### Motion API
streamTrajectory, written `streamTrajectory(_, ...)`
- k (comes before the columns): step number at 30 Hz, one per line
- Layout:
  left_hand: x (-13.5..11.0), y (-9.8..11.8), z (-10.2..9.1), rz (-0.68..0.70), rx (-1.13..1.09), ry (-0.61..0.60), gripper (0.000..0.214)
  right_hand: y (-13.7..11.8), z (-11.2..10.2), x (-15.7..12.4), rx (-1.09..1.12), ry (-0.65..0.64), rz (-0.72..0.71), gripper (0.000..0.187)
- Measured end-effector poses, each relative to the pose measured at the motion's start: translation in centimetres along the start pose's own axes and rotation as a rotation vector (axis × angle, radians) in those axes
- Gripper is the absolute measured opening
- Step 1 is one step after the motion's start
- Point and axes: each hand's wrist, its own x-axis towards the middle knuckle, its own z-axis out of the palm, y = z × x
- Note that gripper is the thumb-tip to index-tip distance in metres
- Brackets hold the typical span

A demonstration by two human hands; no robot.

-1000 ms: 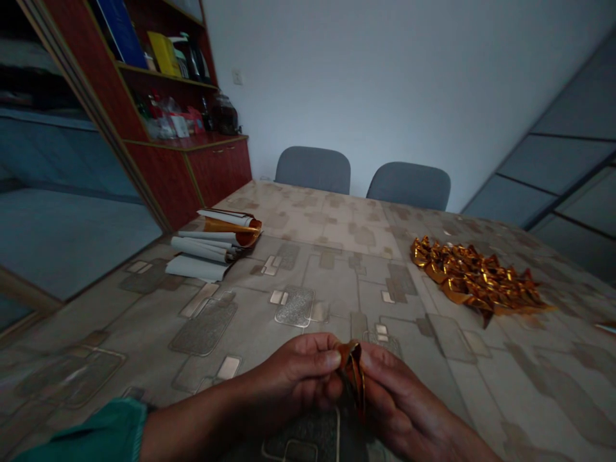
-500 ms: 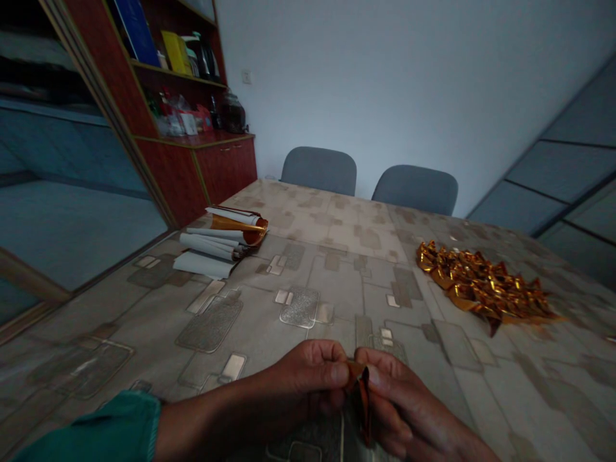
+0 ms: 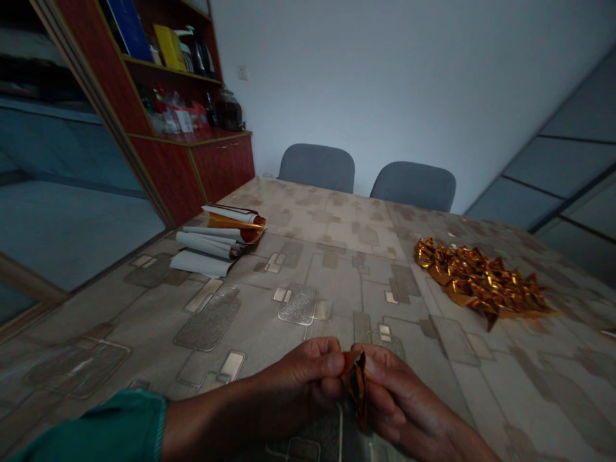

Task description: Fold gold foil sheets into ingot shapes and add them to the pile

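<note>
Your patterned table (image 3: 337,273) and its load
Rounded rectangles cover its beige-brown top. At your ten o'clock lie folded grey-and-copper sheets (image 3: 212,247); at your two, a cluster of shiny gold folded pieces (image 3: 481,279); at three, something (image 3: 610,333) too cut off to tell.

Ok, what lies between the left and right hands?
A folded gold piece lies there, held by both the left hand and the right hand, with patterned tablecloth below; the head view shows this.
</note>
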Motion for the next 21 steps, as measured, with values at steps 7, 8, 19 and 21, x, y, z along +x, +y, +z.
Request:
streamTrajectory(7, -0.06, 0.26, 0.06, -0.030, -0.076, -0.029, 0.028, 0.10, -0.37, -0.10, 0.008, 0.043, 0.025, 0.029)
streamTrajectory(8, -0.07, 0.35, 0.11, -0.034, -0.079, -0.031, 0.029, 0.10, -0.38, -0.10, 0.006, 0.052, 0.031, 0.027)
streamTrajectory(19, 0.31, -0.10, -0.70, 0.023, -0.018, 0.083, 0.029, 0.08, -0.03, 0.25, 0.012, 0.105, -0.015, 0.045)
streamTrajectory(21, 0.33, 0.00, -0.57, 0.030, -0.024, 0.082, 0.028, -0.03, 0.09, 0.23, 0.021, 0.087, -0.014, 0.046)
